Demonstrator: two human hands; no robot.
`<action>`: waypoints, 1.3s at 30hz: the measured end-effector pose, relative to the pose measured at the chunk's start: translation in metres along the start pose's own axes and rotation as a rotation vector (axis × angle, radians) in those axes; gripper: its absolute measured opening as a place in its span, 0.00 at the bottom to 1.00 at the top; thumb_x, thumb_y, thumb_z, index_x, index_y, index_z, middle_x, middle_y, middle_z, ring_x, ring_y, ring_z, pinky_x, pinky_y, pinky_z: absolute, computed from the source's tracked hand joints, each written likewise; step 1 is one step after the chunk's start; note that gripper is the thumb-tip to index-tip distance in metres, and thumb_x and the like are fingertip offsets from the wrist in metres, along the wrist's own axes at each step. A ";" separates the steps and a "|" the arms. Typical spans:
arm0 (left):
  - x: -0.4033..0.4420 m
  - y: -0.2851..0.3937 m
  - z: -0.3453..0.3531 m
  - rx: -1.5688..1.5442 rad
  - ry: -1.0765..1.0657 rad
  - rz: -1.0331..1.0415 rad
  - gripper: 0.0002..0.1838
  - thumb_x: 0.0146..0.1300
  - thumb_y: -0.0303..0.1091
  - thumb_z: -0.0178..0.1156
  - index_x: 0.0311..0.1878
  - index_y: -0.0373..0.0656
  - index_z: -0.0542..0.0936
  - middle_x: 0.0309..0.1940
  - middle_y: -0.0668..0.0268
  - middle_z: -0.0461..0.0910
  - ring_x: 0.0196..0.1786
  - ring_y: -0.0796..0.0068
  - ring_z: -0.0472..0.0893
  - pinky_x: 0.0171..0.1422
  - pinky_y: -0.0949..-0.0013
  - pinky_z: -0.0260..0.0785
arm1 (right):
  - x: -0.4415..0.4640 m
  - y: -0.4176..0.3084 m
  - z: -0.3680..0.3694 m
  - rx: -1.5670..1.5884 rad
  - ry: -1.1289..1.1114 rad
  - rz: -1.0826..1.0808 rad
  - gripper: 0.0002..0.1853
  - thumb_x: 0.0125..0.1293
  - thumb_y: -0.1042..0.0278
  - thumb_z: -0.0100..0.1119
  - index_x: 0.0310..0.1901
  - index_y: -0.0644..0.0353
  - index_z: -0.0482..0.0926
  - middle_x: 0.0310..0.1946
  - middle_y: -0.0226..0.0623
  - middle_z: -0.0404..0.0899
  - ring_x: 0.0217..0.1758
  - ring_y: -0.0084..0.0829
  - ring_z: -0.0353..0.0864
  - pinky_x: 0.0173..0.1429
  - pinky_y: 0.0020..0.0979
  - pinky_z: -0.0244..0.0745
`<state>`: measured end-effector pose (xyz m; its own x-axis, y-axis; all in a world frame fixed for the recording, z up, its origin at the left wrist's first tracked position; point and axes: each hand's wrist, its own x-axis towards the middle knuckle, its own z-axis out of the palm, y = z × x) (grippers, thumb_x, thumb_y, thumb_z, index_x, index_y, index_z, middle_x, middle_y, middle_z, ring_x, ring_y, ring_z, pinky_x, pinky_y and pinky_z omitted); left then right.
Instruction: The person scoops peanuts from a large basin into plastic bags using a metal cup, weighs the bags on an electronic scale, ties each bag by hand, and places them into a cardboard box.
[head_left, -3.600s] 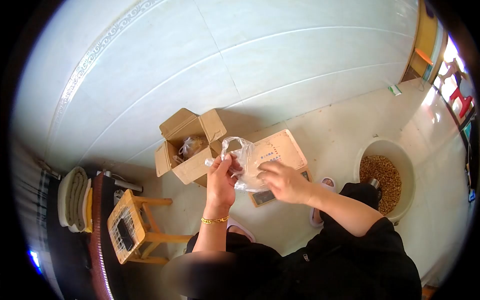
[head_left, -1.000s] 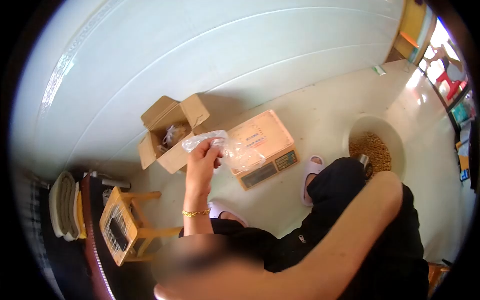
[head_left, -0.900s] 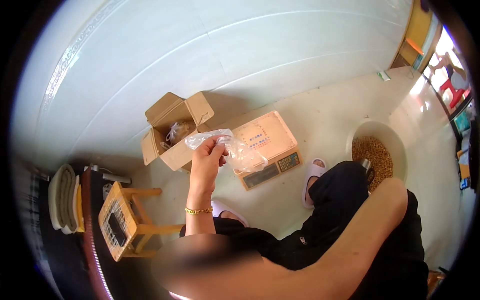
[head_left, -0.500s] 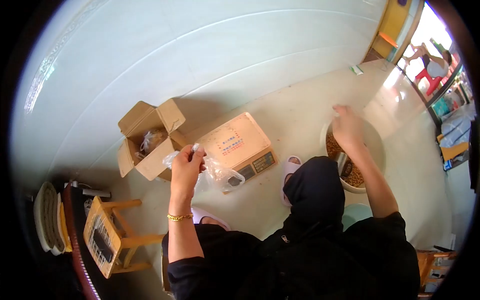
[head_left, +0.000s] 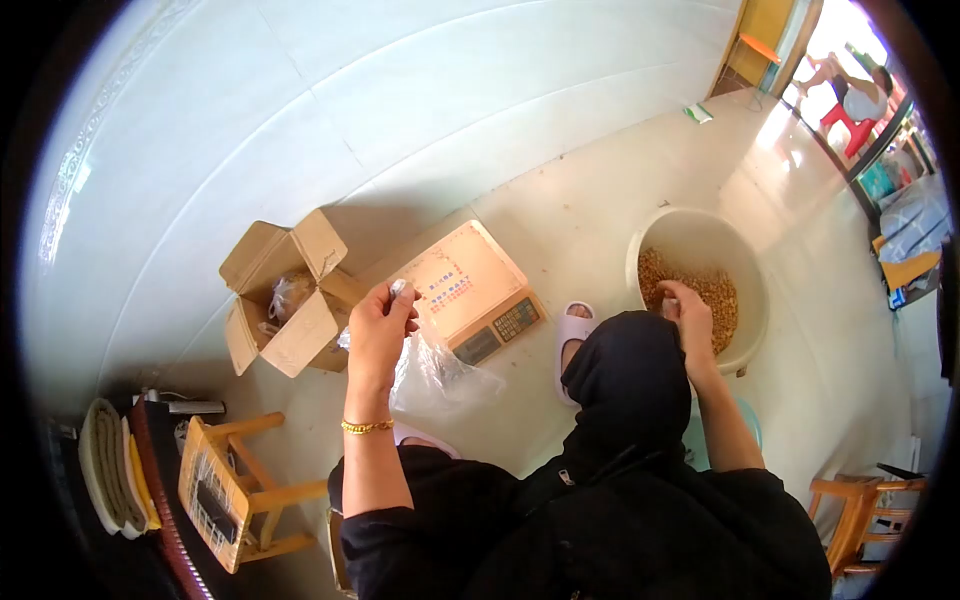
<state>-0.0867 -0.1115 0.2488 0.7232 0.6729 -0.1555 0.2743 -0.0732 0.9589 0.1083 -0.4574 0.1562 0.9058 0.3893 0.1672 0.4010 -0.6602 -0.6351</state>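
My left hand pinches the gathered top of a clear plastic bag, which hangs beside the scale. Small brown pieces, too fine to name, lie in a large pale tub on the right. Over the tub's near side is my right hand, its fingers curled in; what they grip, if anything, is hidden. A flat digital weighing scale with an orange-tan top, printed characters and a keypad rests on the floor between the tub and a box.
An opened cardboard box with plastic-wrapped contents stands left of the scale. Wooden stools are at lower left and lower right. A pale green basin is partly behind my right arm. Another person sits on a red stool outside the doorway.
My right hand has come down and closer to me at the tub. The metal scoop seen among the brown pieces is now out of sight. The bag hangs lower and the view has shifted slightly.
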 end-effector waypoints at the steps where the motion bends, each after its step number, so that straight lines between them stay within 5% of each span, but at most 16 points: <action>1: 0.001 0.000 0.002 0.007 -0.003 -0.004 0.10 0.66 0.37 0.54 0.34 0.40 0.76 0.22 0.75 0.71 0.24 0.86 0.69 0.31 0.81 0.63 | -0.001 -0.006 -0.002 0.288 0.106 0.091 0.13 0.61 0.69 0.55 0.47 0.58 0.77 0.40 0.41 0.80 0.40 0.32 0.80 0.45 0.32 0.73; 2: 0.001 -0.001 0.003 0.008 -0.017 -0.005 0.10 0.66 0.37 0.54 0.34 0.40 0.76 0.22 0.75 0.71 0.24 0.86 0.69 0.31 0.81 0.63 | 0.006 -0.017 -0.003 0.372 0.192 0.106 0.09 0.61 0.71 0.56 0.43 0.58 0.79 0.33 0.39 0.81 0.33 0.29 0.79 0.40 0.28 0.73; 6: 0.000 -0.001 -0.001 0.002 -0.005 0.001 0.11 0.67 0.38 0.53 0.39 0.41 0.78 0.21 0.76 0.70 0.24 0.87 0.68 0.30 0.81 0.62 | 0.055 -0.010 -0.023 0.242 0.314 0.063 0.09 0.61 0.70 0.54 0.42 0.59 0.79 0.34 0.41 0.81 0.34 0.35 0.80 0.41 0.32 0.74; 10: -0.002 0.002 -0.009 -0.046 0.017 0.003 0.13 0.67 0.38 0.52 0.49 0.42 0.78 0.20 0.77 0.68 0.24 0.88 0.67 0.30 0.81 0.62 | 0.062 0.086 -0.001 -0.488 -0.498 0.059 0.09 0.55 0.67 0.55 0.35 0.60 0.80 0.36 0.44 0.81 0.41 0.47 0.79 0.45 0.40 0.74; 12: -0.004 0.001 -0.010 -0.055 0.034 -0.009 0.14 0.68 0.38 0.51 0.50 0.43 0.77 0.20 0.77 0.68 0.24 0.88 0.67 0.30 0.81 0.62 | 0.045 0.106 0.008 -0.559 -0.762 0.037 0.12 0.53 0.67 0.55 0.39 0.60 0.78 0.37 0.46 0.80 0.42 0.47 0.79 0.46 0.42 0.74; 17: 0.001 -0.004 -0.008 -0.044 0.006 -0.034 0.14 0.68 0.32 0.49 0.53 0.40 0.76 0.20 0.75 0.68 0.24 0.88 0.66 0.30 0.81 0.64 | 0.028 0.118 0.019 -0.732 -0.707 0.162 0.23 0.52 0.68 0.54 0.51 0.65 0.70 0.41 0.50 0.79 0.44 0.46 0.79 0.46 0.45 0.75; 19: 0.002 -0.003 -0.006 -0.034 0.010 -0.037 0.14 0.68 0.32 0.49 0.53 0.40 0.76 0.21 0.75 0.68 0.24 0.88 0.67 0.30 0.81 0.64 | 0.025 0.128 0.014 -0.740 -0.746 0.205 0.26 0.55 0.45 0.55 0.40 0.66 0.77 0.37 0.54 0.79 0.44 0.48 0.79 0.47 0.45 0.74; 23: 0.003 0.002 -0.002 -0.032 0.000 -0.037 0.14 0.68 0.32 0.49 0.53 0.40 0.76 0.21 0.75 0.68 0.25 0.88 0.67 0.30 0.81 0.64 | 0.026 0.166 0.019 -0.859 -1.082 0.253 0.20 0.53 0.51 0.58 0.35 0.61 0.81 0.38 0.48 0.80 0.43 0.47 0.79 0.48 0.44 0.74; 29: 0.007 -0.007 -0.001 -0.031 -0.013 -0.053 0.14 0.68 0.31 0.49 0.54 0.41 0.76 0.22 0.75 0.69 0.26 0.88 0.67 0.31 0.81 0.64 | 0.025 0.123 0.006 -0.942 -0.615 -0.211 0.13 0.53 0.59 0.60 0.37 0.58 0.81 0.39 0.40 0.76 0.50 0.43 0.71 0.51 0.41 0.69; 35: 0.008 -0.007 0.001 0.033 -0.012 -0.075 0.15 0.67 0.31 0.48 0.55 0.43 0.75 0.22 0.76 0.68 0.25 0.88 0.66 0.31 0.81 0.63 | 0.072 0.139 -0.003 -1.430 -0.418 -0.071 0.11 0.55 0.63 0.60 0.40 0.53 0.82 0.39 0.32 0.77 0.49 0.35 0.69 0.48 0.34 0.63; 39: 0.009 -0.006 0.006 0.028 -0.029 -0.061 0.15 0.68 0.32 0.48 0.55 0.43 0.75 0.22 0.76 0.68 0.25 0.88 0.66 0.31 0.81 0.63 | 0.060 0.167 0.042 -1.414 -0.556 0.095 0.13 0.57 0.63 0.58 0.42 0.55 0.83 0.43 0.33 0.78 0.50 0.35 0.69 0.45 0.35 0.65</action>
<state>-0.0780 -0.1089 0.2404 0.7222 0.6554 -0.2211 0.3358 -0.0529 0.9404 0.2238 -0.5167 0.0284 0.8996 0.2826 -0.3330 0.4361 -0.6243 0.6481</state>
